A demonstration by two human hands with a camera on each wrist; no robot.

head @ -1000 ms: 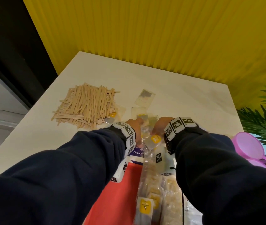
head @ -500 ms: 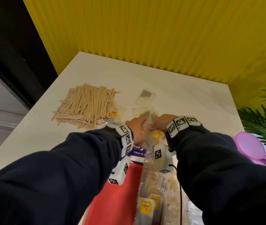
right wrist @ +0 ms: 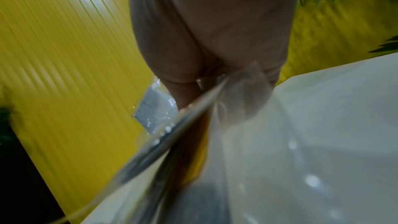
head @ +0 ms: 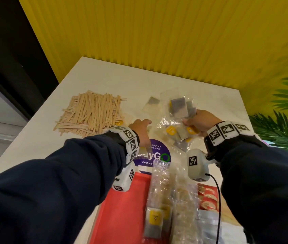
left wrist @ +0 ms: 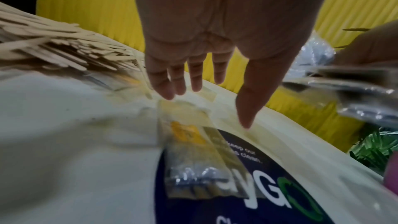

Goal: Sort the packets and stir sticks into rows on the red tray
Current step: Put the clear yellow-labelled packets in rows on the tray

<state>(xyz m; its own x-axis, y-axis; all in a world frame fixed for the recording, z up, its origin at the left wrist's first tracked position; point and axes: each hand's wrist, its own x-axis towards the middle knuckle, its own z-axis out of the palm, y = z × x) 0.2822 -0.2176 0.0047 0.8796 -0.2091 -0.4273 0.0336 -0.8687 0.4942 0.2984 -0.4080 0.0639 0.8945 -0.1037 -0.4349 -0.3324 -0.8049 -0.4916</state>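
My right hand (head: 195,118) grips a bunch of clear packets (head: 176,120) with yellow and grey labels, lifted above the white table; in the right wrist view its fingers (right wrist: 187,91) curl round the packets (right wrist: 193,134). My left hand (head: 140,126) hovers with straight fingers (left wrist: 178,81) over one clear yellow-label packet (left wrist: 193,142) lying on the table. A heap of wooden stir sticks (head: 90,114) lies at the left. The red tray (head: 122,208) sits near me, holding rows of clear packets (head: 159,205) and red packets (head: 208,198).
One loose packet (head: 151,103) lies farther back on the white table (head: 34,143). A purple round sticker (head: 154,157) marks the table ahead of the tray. A yellow ribbed wall stands behind, and green plant leaves (head: 284,131) reach in at the right.
My right hand has lifted the bunch of packets up and to the right. My left hand has let go and spread its fingers, staying low over the table.
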